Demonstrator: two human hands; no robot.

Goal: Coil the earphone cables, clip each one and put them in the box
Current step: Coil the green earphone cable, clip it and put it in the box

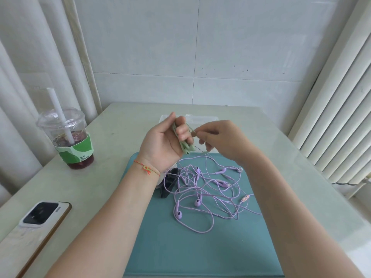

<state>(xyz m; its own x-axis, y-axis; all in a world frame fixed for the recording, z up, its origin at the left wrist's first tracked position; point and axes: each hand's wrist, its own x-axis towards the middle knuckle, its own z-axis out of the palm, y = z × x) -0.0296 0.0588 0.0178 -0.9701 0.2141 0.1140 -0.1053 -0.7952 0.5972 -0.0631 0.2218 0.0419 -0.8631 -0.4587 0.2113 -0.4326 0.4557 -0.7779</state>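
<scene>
My left hand [164, 141] is raised above the mat, palm toward me, shut on a coiled green earphone cable [185, 146] whose loops hang out below the fingers. My right hand [218, 137] pinches the loose end of that green cable beside the left fingers. Several purple earphone cables [206, 193] lie tangled on the teal mat [200, 253]. Black clips [168, 183] sit at the mat's left edge, partly behind my left wrist. The clear plastic box [202, 118] stands behind my hands, mostly hidden.
A plastic cup with a dark drink, a straw and a green sleeve [68, 137] stands at the left. A phone [38, 223] lies face down at the near left. The pale green table [120, 121] meets a wall; curtains hang on both sides.
</scene>
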